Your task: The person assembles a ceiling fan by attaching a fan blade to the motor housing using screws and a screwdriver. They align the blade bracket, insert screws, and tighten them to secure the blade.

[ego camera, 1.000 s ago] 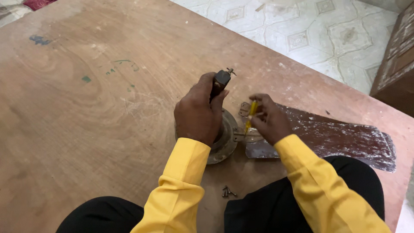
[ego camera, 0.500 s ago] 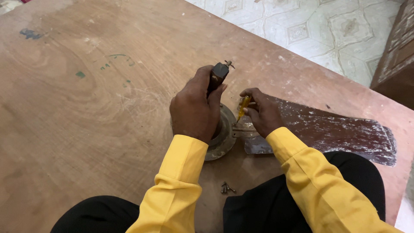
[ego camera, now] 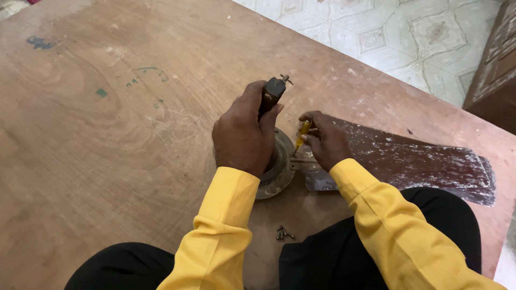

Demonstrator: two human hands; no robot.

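I take the ceiling fan motor housing [ego camera: 277, 172] as the reference; it sits flat on the worn wooden board [ego camera: 107, 139], near the board's edge closest to the knees.

Left hand [ego camera: 242, 137]: placed directly over the housing, palm down, wrist bent, fingers wrapped tight around the dark down-rod stub [ego camera: 272, 92] that rises from the housing's centre. The yellow sleeve [ego camera: 220, 225] runs back from the housing toward the body.

Right hand [ego camera: 325, 140]: positioned just to the right of the housing, fingers curled and pinched shut on a yellow-handled screwdriver [ego camera: 302, 134]. The tool stands steeply tilted, its tip down at the metal blade bracket [ego camera: 303, 161] that projects from the housing's right side. I cannot tell whether the tip is seated in a screw.

The dark red fan blade [ego camera: 419, 161], dusty and scuffed, extends from that bracket away to the right of the housing, lying flat on the board.

A small cluster of loose screws [ego camera: 283, 233] lies on the board below the housing, between the two sleeves.
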